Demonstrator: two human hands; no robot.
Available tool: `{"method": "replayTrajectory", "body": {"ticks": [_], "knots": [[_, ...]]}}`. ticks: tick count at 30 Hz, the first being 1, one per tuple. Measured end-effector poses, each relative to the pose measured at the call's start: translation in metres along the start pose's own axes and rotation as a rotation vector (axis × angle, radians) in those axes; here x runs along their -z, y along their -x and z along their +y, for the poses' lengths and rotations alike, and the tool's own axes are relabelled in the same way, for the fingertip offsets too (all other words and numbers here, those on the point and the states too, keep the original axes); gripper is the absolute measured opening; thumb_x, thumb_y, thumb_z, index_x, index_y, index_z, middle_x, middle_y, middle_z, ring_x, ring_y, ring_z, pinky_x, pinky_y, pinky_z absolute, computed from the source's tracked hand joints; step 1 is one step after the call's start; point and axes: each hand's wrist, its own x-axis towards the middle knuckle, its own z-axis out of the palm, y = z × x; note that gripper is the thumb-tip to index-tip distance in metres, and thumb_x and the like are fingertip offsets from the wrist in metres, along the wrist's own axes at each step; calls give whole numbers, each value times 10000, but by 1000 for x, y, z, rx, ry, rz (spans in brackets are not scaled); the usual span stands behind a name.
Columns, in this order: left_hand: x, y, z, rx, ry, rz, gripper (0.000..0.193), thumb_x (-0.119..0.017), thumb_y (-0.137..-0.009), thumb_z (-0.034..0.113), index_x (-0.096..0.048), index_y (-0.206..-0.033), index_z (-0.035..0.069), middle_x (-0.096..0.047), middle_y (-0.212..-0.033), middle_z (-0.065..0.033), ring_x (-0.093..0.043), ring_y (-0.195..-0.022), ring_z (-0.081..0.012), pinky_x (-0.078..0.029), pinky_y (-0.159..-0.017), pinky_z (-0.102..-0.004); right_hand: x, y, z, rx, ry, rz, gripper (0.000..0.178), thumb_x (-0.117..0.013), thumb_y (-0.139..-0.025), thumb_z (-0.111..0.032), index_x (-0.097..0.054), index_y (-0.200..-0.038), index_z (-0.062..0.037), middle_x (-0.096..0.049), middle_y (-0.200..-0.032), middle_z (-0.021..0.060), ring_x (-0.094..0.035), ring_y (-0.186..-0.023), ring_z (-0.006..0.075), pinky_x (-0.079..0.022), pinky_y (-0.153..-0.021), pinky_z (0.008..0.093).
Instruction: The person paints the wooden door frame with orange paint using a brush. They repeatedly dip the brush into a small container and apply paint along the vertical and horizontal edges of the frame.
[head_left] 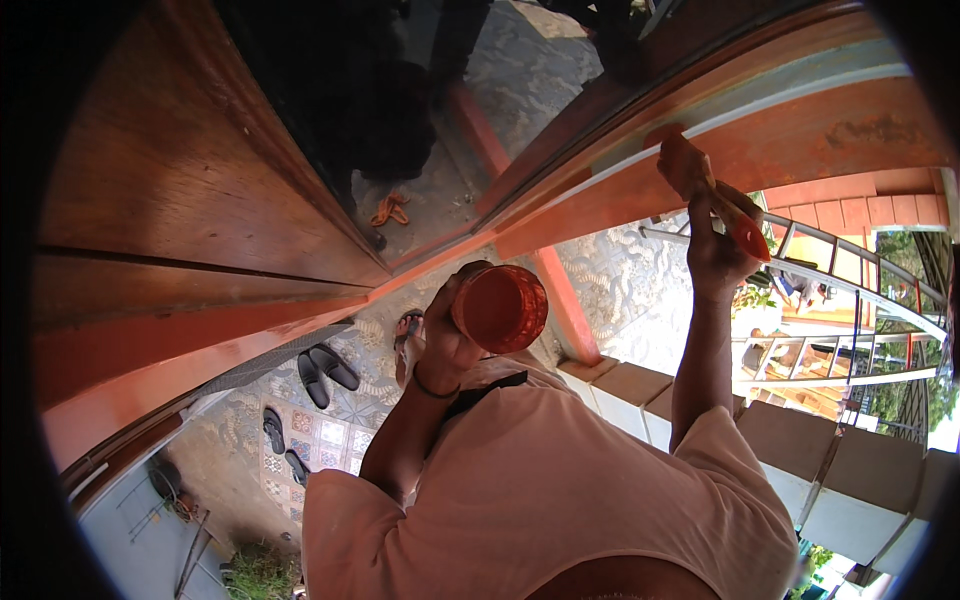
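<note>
My left hand [447, 325] is closed around a cup-like container [500, 308] of red-orange paint, held in front of my body with its opening facing up. My right hand [722, 250], raised at the right, grips a paintbrush [740, 215] by its handle. Red-orange paint coats the bristles [685, 168], which are at the orange frame beam [800, 130]; whether they touch it I cannot tell. Just past the bristle tips, a darker red patch [663, 134] marks the frame. A pale strip [720, 118] runs along the beam there.
Dark glass [380, 110] and a brown wooden panel [190, 150] rise ahead and left. Black slippers [325, 375] lie on the floor near a patterned mat [320, 435]. A low tiled wall [790, 440] stands at right, with metal ladders [850, 270] beyond it. Plants grow at lower left.
</note>
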Motion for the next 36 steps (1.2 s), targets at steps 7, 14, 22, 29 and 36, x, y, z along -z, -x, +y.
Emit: {"method": "replayTrajectory", "body": {"ticks": [7,14,22,29,36], "knots": [[-13,0,1,2,71,-83,508,-535,-1088,376,-555,-1424,-5,-645,-1404,-200,-627,-1331,-349,-521,-1138,-560,-22,17,25,-6,24,-164,181,-821,-920,-37,-717,-1066,-9,-768,-1028,94,-757,-904,173,-589,-808,309],[-13,2,2,8,100,-66,492,-537,-1093,366,-557,-1420,-2,-650,-1396,-194,-635,-1320,-342,-526,-1133,-554,-19,3,25,48,33,-104,153,-820,-916,-12,-735,-1041,12,-766,-1049,105,-756,-882,167,-595,-793,295],[-14,2,2,-4,90,-83,496,-547,-1085,365,-555,-1417,-3,-651,-1392,-195,-636,-1318,-341,-524,-1139,-550,-15,-11,20,87,-17,-54,152,-817,-906,7,-738,-1035,16,-766,-1051,112,-760,-889,170,-601,-777,292],[-1,1,0,-8,63,-70,568,-482,-1100,486,-541,-1454,45,-638,-1418,-205,-635,-1317,-382,-556,-1082,-598,-8,-27,10,135,52,-28,160,-827,-902,-5,-738,-1033,20,-772,-1037,117,-763,-874,178,-610,-775,293],[-1,2,-1,-5,59,-36,602,-456,-1106,546,-537,-1470,73,-632,-1429,-211,-638,-1312,-406,-574,-1050,-620,7,-38,9,93,135,57,209,-848,-911,-49,-723,-1064,19,-774,-1029,126,-761,-883,190,-621,-801,308]]}}
